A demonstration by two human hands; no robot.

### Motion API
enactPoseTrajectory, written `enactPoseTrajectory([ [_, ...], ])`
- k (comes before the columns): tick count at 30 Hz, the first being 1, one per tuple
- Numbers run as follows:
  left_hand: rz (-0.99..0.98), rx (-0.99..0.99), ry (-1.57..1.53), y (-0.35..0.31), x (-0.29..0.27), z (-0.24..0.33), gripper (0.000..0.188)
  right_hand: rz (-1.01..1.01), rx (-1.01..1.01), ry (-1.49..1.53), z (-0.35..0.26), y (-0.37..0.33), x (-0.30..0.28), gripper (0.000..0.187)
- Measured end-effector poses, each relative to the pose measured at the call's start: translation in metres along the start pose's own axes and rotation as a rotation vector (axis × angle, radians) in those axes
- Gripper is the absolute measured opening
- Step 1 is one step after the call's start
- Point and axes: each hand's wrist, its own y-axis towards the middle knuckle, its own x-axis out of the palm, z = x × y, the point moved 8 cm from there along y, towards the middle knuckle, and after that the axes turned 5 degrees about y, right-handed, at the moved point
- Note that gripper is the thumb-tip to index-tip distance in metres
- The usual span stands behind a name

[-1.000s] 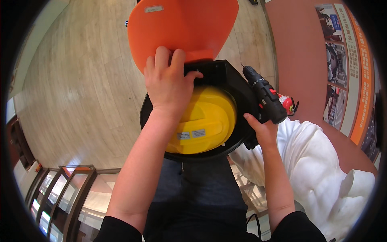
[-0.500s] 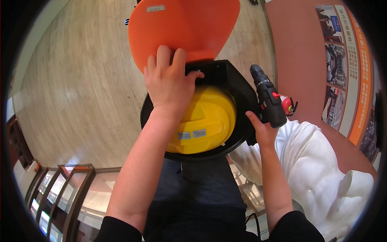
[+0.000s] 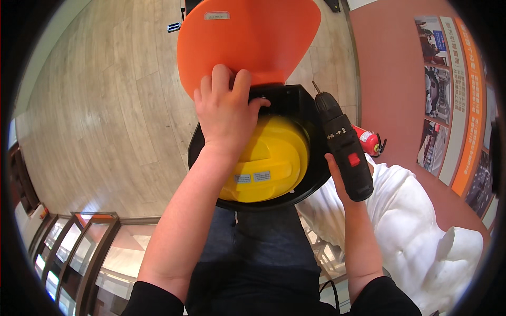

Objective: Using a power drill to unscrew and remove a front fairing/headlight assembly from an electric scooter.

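A yellow hard hat [image 3: 271, 158] sits inside a black tub-shaped part [image 3: 311, 181]. From the tub's far edge rises a large orange panel [image 3: 247, 39] with a small label near its top. My left hand [image 3: 224, 113] is closed over the joint between panel and tub, fingers bent on the orange and thumb on the black wall beside a small pale spot. What lies under the palm is hidden. To the right of the tub, my right hand [image 3: 340, 181] grips a black cordless drill [image 3: 343, 139] from below. Its thin bit points away, slightly left, close to the tub's far right corner.
A white sculpted figure [image 3: 406, 210] stands close by my right forearm. Behind the drill is a red fire extinguisher [image 3: 370, 141]. A display wall with photos [image 3: 437, 95] runs along the right. Dark-framed glass panels [image 3: 87, 237] are at lower left, over wooden flooring [image 3: 105, 131].
The drill has turned and shifted so its bit leans left, nearer the tub, and its rear end has come toward me. My left hand keeps its hold while the view shifts slightly.
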Motion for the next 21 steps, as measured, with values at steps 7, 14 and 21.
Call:
enactPoseTrajectory([
  [7, -0.037, -0.017, -0.037, 0.001, 0.000, 0.002, 0.048, 0.053, -0.072, 0.073, 0.000, 0.003, 0.001, 0.030],
  [14, -0.069, -0.019, -0.084, 0.005, 0.000, 0.000, 0.048, -0.050, -0.027, 0.069, 0.011, 0.001, 0.003, 0.034],
  [21, -0.060, -0.001, -0.153, 0.005, -0.002, -0.004, 0.046, -0.057, -0.079, 0.123, 0.007, 0.003, 0.003, 0.040],
])
